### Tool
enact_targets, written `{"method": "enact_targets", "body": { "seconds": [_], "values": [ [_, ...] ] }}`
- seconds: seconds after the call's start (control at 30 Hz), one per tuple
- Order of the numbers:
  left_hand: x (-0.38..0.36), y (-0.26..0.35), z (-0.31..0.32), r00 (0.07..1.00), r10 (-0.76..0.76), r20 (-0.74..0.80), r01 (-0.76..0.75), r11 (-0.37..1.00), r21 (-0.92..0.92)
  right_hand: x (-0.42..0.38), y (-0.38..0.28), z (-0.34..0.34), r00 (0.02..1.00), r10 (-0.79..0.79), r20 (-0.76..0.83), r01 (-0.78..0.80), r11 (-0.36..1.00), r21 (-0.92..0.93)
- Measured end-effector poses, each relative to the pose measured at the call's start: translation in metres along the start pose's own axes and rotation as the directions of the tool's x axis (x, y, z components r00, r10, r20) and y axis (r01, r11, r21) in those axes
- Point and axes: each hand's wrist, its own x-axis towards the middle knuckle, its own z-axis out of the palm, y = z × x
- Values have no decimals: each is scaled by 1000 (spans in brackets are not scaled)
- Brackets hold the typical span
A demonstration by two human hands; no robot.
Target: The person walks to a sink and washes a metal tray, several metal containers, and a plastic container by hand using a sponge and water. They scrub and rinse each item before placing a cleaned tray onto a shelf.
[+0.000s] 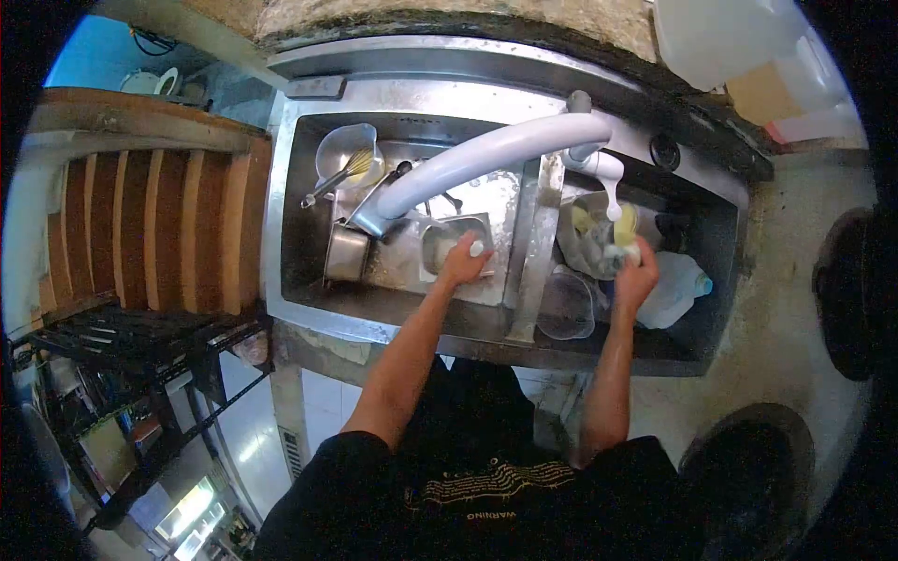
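My left hand [461, 263] rests on a small rectangular steel tray [440, 245] in the left basin of a steel double sink [281, 234], with a small white object at its fingertips. My right hand [636, 274] reaches into the right basin and holds a soapy sponge [622, 251] under the outlet of a white faucet [496, 154]. A yellow bowl [625, 224] and a grey cloth [585, 245] lie just behind that hand. What else the right fingers touch is hidden.
The left basin holds a plastic jug with a whisk [348, 159] and a steel pot [346, 252]. A clear glass [566, 307] and a white plastic bottle [675, 292] sit in the right basin. Wooden slats [159, 229] stand to the left.
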Motion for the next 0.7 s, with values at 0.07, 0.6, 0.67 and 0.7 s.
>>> {"method": "enact_targets", "body": {
  "seconds": [0.07, 0.6, 0.67, 0.7],
  "values": [
    [-4, 27, -22, 953, -301, 36, 302, 928, -217, -41, -52, 18, 971, 239, 6, -236, 953, 188],
    [-12, 9, -90, 906, -405, -124, 414, 909, 50, -113, -109, 171, 832, 103, 545, -138, 990, 24],
    [4, -67, -30, 858, -462, 227, 423, 884, 200, -114, -121, 162, 863, 199, 465, -230, 973, 11],
    [11, -105, 0, 792, -468, 392, 388, 882, 268, -115, -129, 153, 839, 257, 479, -315, 948, 42]
  ]
}}
